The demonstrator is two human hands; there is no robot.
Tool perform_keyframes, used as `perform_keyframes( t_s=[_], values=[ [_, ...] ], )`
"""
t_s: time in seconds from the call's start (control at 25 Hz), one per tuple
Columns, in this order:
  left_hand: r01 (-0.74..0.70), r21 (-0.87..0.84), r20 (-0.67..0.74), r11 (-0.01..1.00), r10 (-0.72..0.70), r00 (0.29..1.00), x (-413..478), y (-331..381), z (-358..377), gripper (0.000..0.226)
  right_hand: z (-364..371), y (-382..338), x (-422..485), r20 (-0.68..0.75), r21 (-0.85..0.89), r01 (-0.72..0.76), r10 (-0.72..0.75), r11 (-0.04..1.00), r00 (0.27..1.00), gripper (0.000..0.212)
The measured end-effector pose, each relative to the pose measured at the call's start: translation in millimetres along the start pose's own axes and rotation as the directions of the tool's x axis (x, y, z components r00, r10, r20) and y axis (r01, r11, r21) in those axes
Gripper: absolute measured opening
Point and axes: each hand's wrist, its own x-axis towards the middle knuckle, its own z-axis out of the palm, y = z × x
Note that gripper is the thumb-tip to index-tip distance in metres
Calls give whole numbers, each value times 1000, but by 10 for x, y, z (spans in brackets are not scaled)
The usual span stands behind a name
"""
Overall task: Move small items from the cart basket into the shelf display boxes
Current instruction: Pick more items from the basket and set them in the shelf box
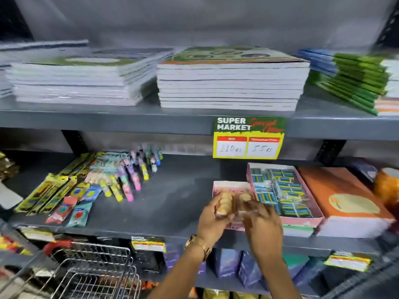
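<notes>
Both hands working over pink box (231, 186) on middle shelf (172, 203), 5 o'clock of frame. Left hand (212, 219) gripping row of tan items (225, 203); right hand (262, 229) fingers curled beside, grip blurred, cannot tell. Placing step; next likely seating items, then reaching for cart (95, 272) at 7 o'clock.
</notes>
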Motion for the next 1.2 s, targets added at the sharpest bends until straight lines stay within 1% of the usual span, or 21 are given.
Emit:
perform_keyframes(
  t_s=[0.08, 0.16, 0.2, 0.28, 0.32, 0.36, 0.48, 0.6, 0.64, 0.72, 0.84, 0.92, 1.08, 1.2],
  values=[
    [-47, 298, 5, 953, 48, 999, 103, -1, 16, 52, 26, -51, 90, -8, -46, -26, 26, 999, 1000, 21],
    [-42, 512, 33, 858, 30, 999, 192, -11, 5, 60, 79, -43, 213, 15, -68, 2, -1, 998, 1000, 29],
    [-36, 631, 44, 775, 10, 999, 235, -17, -1, 65, 110, -30, 271, 43, -69, 24, -21, 997, 999, 34],
    [-46, 842, 42, 538, 20, 999, 288, -2, -8, 71, 141, -12, 345, 84, -102, 53, -45, 993, 995, 36],
    [-62, 893, 45, 446, 48, 998, 311, 28, -6, 71, 144, -1, 374, 87, -113, 66, -56, 991, 995, 35],
    [-73, 917, 52, 392, 63, 997, 330, 69, -6, 69, 142, 4, 396, 88, -110, 76, -66, 991, 994, 34],
    [-96, 947, 87, 305, 45, 995, 353, 114, -35, 64, 145, 26, 391, 91, -69, 80, -74, 994, 993, 37],
    [-127, 977, 117, 170, 64, 991, 286, 76, -66, 68, 139, -1, 308, 77, -92, 44, -37, 995, 996, 40],
    [-141, 979, 133, 144, 65, 989, 276, 83, -68, 70, 133, -9, 291, 73, -98, 29, -22, 995, 997, 39],
    [-167, 976, 162, 139, 48, 986, 264, 130, -95, 71, 116, -50, 281, 73, -114, -9, 17, 993, 997, 37],
    [-230, 964, 220, 131, 85, 972, 236, 141, -113, 60, 103, -106, 260, 49, -114, -56, 62, 992, 997, 30],
    [-251, 960, 240, 124, 98, 966, 233, 83, -119, 57, 103, -146, 213, 26, -101, -81, 84, 992, 996, 29],
    [-223, 971, 217, 88, 77, 973, 334, 89, -117, 63, 116, -187, 249, 79, -80, -62, 69, 995, 995, 38],
    [-231, 967, 224, 105, 80, 971, 334, 54, -101, 63, 57, -208, 286, 123, -110, -46, 59, 993, 991, 36]
  ],
)
